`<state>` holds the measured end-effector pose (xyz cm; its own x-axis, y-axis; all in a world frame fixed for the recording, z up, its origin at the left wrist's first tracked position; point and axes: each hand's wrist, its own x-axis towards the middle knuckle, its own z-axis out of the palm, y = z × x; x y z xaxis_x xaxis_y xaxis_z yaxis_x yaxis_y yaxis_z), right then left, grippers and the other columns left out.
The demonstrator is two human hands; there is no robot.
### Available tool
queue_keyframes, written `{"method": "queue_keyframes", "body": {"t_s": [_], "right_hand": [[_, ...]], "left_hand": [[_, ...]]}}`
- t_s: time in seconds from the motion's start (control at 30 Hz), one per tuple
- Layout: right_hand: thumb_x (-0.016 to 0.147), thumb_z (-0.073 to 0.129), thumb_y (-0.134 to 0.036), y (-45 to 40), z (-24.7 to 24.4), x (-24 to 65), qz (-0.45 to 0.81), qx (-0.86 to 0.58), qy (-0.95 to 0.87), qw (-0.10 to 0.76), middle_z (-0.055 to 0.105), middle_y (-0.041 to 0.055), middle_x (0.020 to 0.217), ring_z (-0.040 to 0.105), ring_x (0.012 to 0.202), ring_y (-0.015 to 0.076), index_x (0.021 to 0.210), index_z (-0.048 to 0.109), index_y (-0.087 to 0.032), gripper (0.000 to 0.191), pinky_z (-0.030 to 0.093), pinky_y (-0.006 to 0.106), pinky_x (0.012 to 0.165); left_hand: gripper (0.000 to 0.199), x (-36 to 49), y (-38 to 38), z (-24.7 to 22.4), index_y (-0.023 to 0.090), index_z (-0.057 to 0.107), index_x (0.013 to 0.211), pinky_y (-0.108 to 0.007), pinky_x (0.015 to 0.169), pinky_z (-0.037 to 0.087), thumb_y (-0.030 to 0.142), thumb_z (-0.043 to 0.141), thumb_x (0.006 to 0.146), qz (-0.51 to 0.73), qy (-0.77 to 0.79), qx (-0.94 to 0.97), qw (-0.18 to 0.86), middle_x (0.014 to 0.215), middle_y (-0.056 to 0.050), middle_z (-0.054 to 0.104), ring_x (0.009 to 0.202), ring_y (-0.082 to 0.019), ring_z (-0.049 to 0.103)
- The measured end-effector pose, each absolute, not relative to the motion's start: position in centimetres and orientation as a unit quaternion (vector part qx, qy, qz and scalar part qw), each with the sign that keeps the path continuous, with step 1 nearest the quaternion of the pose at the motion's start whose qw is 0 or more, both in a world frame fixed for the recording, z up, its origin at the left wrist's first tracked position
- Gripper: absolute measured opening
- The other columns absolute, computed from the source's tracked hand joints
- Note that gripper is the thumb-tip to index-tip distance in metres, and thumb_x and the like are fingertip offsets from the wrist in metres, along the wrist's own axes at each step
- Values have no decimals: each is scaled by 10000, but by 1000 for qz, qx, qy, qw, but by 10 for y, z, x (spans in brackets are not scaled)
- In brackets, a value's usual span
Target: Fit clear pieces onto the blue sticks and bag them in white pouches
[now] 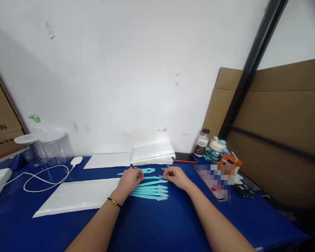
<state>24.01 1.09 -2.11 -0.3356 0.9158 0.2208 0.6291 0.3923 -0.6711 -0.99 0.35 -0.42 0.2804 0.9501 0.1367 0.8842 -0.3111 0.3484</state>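
Observation:
My left hand is closed, its fingertips pinching the handle of a turquoise eyebrow razor. This razor points right, toward my right hand. My right fingers are pinched together at its tip on a small clear blade cap; whether the cap is on the blade cannot be made out. Below, several matching razors lie side by side with their tips to the right, handles partly behind my left hand. A few more razors lie just beyond my left fingers. Small clear pieces rest beyond my right hand.
White padded mailers lie on the blue table: one large, one behind, and a stack. To the right are phones, bottles and an orange carton. A white cable and clear jars are left.

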Motion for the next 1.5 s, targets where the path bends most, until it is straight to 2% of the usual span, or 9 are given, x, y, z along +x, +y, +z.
{"method": "queue_keyframes", "body": {"t_s": [0.3, 0.53, 0.7, 0.87, 0.97, 1.07, 1.17, 1.5], "right_hand": [[723, 599, -241, 7, -20, 230, 259, -473, -796, 275, 644, 12, 690, 560, 601, 132, 749, 701, -187, 118, 392, 212, 547], [742, 524, -165, 21, -22, 256, 111, -561, -744, 346, 639, 37, 846, 579, 738, 162, 842, 677, -188, 184, 427, 261, 704], [766, 553, -224, 23, -25, 251, 92, -538, -782, 300, 606, 43, 900, 577, 774, 160, 869, 666, -201, 154, 423, 241, 707], [803, 524, -235, 19, -22, 241, 48, -550, -798, 241, 604, 50, 866, 576, 797, 165, 811, 659, -190, 142, 403, 231, 692], [815, 496, -212, 16, -20, 239, 29, -547, -802, 237, 602, 47, 853, 570, 752, 155, 787, 641, -182, 151, 393, 231, 659], [811, 488, -186, 15, -20, 240, 51, -532, -808, 249, 598, 45, 836, 561, 725, 146, 765, 634, -177, 153, 392, 229, 651], [802, 498, -183, 16, -21, 243, 105, -506, -814, 265, 596, 35, 799, 550, 702, 140, 762, 641, -179, 148, 396, 227, 644], [788, 519, -173, 16, -22, 237, 174, -467, -818, 288, 606, 26, 785, 541, 680, 130, 751, 652, -181, 139, 402, 227, 634]], "left_hand": [[102, 0, -1, -5, 218, 640, 724, -239, 670, 358, 286, 564, 731, 172, 534, 820, 114, 767, -1, 649, 777, -154, 571], [188, -44, 9, 6, 231, 611, 893, -230, 673, 382, 322, 523, 755, 196, 615, 759, 84, 858, -5, 635, 829, -154, 575], [193, -57, 11, 6, 231, 618, 867, -230, 664, 387, 349, 534, 740, 190, 625, 752, 88, 880, -9, 620, 826, -156, 569], [215, -34, 7, 1, 269, 642, 936, -270, 774, 373, 351, 535, 768, 156, 583, 796, 50, 977, -10, 627, 933, -179, 546], [170, -26, 7, -1, 266, 648, 890, -285, 785, 362, 334, 535, 782, 141, 577, 804, 29, 953, -8, 639, 961, -192, 529], [139, -25, 9, -2, 246, 642, 799, -282, 760, 354, 309, 518, 799, 138, 557, 819, 23, 863, -2, 651, 899, -184, 546], [196, -25, 9, -2, 234, 638, 786, -275, 733, 349, 289, 458, 839, 141, 531, 835, 26, 824, -1, 657, 831, -166, 565], [241, -18, 8, -6, 212, 647, 798, -266, 732, 352, 306, 432, 854, 155, 510, 844, 48, 857, -27, 659, 829, -169, 574]]}}
